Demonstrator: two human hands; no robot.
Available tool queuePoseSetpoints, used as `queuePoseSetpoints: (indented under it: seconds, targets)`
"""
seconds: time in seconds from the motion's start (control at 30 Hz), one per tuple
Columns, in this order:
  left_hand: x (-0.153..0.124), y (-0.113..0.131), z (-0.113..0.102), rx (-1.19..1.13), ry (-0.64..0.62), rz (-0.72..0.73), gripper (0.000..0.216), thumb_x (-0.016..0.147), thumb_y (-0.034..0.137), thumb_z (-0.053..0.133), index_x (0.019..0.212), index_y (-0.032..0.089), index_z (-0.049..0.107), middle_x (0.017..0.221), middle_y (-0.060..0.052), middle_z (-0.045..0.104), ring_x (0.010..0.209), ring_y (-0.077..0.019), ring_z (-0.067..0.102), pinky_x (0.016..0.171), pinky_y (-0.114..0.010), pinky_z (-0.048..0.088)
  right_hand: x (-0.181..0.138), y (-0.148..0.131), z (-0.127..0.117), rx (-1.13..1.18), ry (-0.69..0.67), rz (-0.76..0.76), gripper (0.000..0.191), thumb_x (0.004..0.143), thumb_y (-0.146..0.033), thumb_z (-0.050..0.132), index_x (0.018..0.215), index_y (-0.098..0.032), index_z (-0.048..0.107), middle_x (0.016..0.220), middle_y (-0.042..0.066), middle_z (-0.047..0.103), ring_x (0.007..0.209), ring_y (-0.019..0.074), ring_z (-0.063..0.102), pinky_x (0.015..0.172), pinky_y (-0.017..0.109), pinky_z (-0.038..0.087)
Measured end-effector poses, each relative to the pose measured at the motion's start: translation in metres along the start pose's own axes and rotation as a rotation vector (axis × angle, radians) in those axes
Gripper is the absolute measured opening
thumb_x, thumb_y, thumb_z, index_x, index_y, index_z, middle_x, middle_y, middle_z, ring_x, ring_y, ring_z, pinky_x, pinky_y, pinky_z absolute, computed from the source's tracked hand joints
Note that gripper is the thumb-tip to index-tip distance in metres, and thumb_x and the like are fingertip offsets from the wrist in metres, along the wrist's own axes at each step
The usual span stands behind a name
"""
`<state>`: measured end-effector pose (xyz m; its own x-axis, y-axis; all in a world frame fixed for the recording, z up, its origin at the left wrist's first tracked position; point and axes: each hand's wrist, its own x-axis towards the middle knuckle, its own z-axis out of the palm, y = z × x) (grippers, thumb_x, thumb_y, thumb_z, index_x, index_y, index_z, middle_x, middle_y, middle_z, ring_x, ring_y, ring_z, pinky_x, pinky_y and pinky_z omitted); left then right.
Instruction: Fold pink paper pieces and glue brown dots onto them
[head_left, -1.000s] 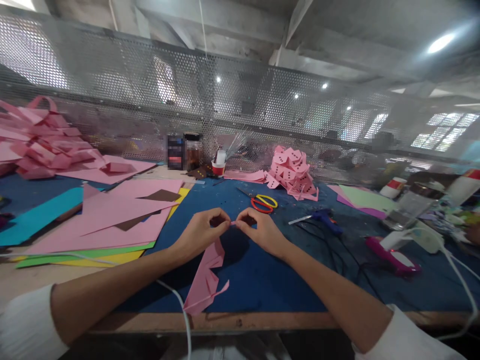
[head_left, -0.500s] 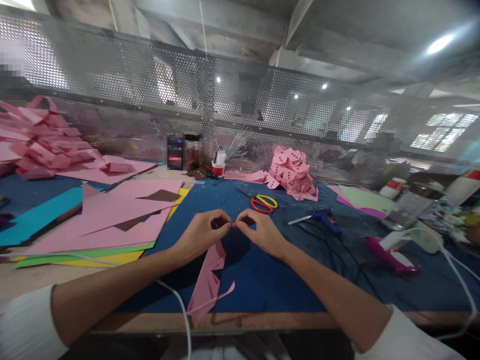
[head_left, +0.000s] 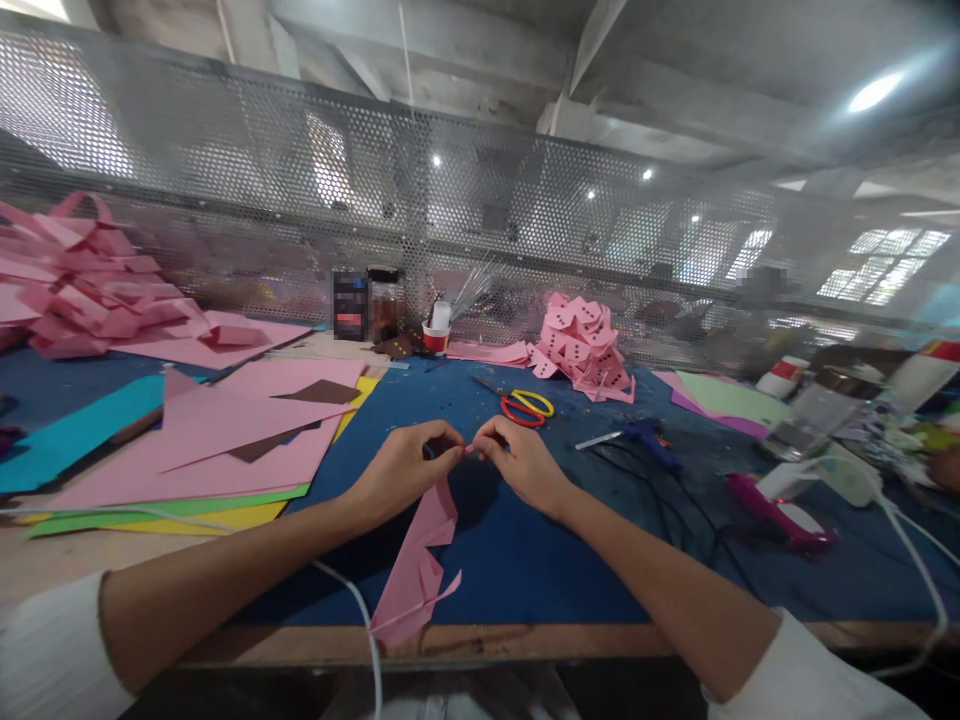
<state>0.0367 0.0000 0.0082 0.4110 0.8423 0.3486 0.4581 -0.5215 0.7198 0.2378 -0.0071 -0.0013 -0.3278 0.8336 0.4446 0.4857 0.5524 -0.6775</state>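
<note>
A long pink paper strip with notched, folded edges hangs below my left hand and lies down to the front edge of the blue mat. My left hand pinches the strip's upper end between thumb and fingers. Close beside it, my right hand also pinches, thumb against fingers, at a small pink tip showing between the two hands. The fingertips nearly meet. Just beyond them lie open scissors with one red and one yellow handle loop.
Pink sheets over coloured paper lie at left, near a pink strip heap. A dotted pink paper pile stands behind. A blue glue gun, a magenta device and cords are at right. A white cable crosses the front edge.
The hanging pink strip has shifted and turned slightly, its loose curled end moving a little left. Both hands stay in nearly the same place, still pinching.
</note>
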Motion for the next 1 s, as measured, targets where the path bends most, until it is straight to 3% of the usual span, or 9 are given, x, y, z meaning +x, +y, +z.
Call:
queuePoseSetpoints:
  seconds: [0.23, 0.7, 1.0]
  targets:
    - [0.0014, -0.0051, 0.0000, -0.002, 0.038, -0.004, 0.019, 0.088, 0.034, 0.057, 0.085, 0.020, 0.070, 0.075, 0.001, 0.069, 0.068, -0.0145, 0.057, 0.061, -0.025, 0.039, 0.0009, 0.0032, -0.0027, 0.138, -0.009, 0.047, 0.022, 0.097, -0.038, 0.054, 0.095, -0.019, 0.064, 0.083, 0.001, 0.068, 0.079, 0.0144, 0.065, 0.073, 0.025, 0.047]
    - [0.0007, -0.0020, -0.0003, 0.008, 0.022, -0.002, 0.020, 0.086, 0.034, 0.058, 0.084, 0.018, 0.071, 0.074, 0.000, 0.069, 0.066, -0.0154, 0.057, 0.060, -0.025, 0.039, 0.0018, 0.0027, -0.0039, 0.013, 0.013, 0.017, 0.019, 0.098, -0.032, 0.054, 0.088, -0.018, 0.064, 0.075, -0.001, 0.065, 0.071, 0.0128, 0.060, 0.068, 0.024, 0.042]
    - [0.0034, -0.0095, -0.0007, 0.005, 0.051, -0.006, 0.020, 0.086, 0.036, 0.059, 0.082, 0.019, 0.070, 0.072, 0.001, 0.067, 0.066, -0.0147, 0.056, 0.060, -0.025, 0.039, 0.0035, 0.0096, -0.0027, 0.219, -0.002, 0.039, 0.030, 0.100, -0.041, 0.045, 0.099, -0.019, 0.067, 0.088, 0.002, 0.069, 0.081, 0.0144, 0.066, 0.077, 0.026, 0.051]
